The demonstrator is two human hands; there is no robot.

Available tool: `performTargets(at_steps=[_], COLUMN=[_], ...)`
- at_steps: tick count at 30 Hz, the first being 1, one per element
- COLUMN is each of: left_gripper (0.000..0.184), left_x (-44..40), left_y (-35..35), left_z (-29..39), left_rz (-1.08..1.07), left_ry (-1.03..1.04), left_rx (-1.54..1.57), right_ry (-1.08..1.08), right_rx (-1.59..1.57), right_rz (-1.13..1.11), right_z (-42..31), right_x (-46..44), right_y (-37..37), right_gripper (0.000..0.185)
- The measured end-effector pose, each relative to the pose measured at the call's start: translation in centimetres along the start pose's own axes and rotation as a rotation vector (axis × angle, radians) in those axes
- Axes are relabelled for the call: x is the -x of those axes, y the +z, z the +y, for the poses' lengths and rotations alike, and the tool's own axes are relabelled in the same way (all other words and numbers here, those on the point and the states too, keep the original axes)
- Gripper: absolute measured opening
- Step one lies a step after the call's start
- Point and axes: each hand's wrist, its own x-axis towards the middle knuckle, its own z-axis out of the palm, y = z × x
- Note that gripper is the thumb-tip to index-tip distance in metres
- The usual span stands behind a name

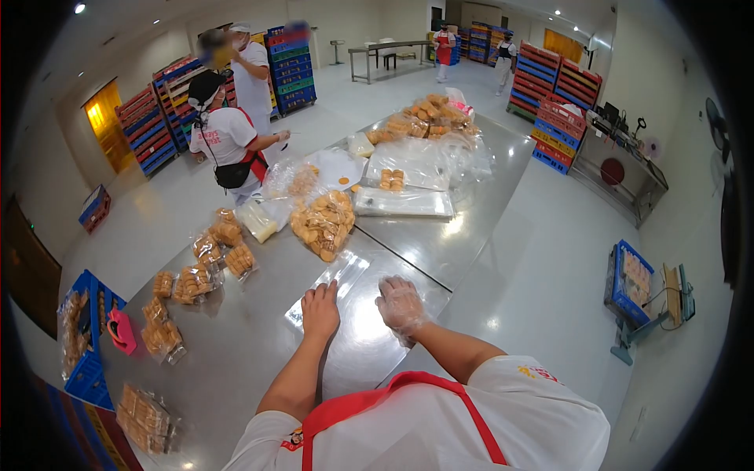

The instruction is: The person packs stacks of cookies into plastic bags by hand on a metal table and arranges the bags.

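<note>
My left hand [320,312] is bare and rests on a flat clear plastic bag [345,275] on the steel table, its fingers slightly bent and pressed together; whether they grip the plastic is too small to tell. My right hand [402,306], in a clear plastic glove, lies on the table [267,314] to the right, with fingers curled and their tips partly blurred by the glove. Just beyond my hands sits a large clear bag of round biscuits [323,223]. Stacked empty clear bags [404,202] lie behind it. Several small packs of biscuits [194,282] stand to the left.
A blue crate [88,381] and a pink tape dispenser [121,330] are at the left edge. More bagged biscuits [428,118] lie at the table's far end. Two people stand beyond the left side, one in a black cap [206,90]. A blue crate [628,282] stands at right.
</note>
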Motion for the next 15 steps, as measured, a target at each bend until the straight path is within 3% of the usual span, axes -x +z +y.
performTargets(at_steps=[5,15], left_gripper=[0.045,0.021], left_x=[0.02,-0.01], left_y=[-0.2,-0.06], left_z=[0.02,0.02], left_rz=[-0.005,0.022], left_ry=[0.003,-0.016], left_rx=[0.013,0.053], right_ry=[-0.002,0.003], right_rx=[0.01,0.009], right_rz=[0.015,0.023], right_z=[0.1,0.2], right_x=[0.08,0.13], right_y=[0.34,0.34], right_gripper=[0.038,0.038])
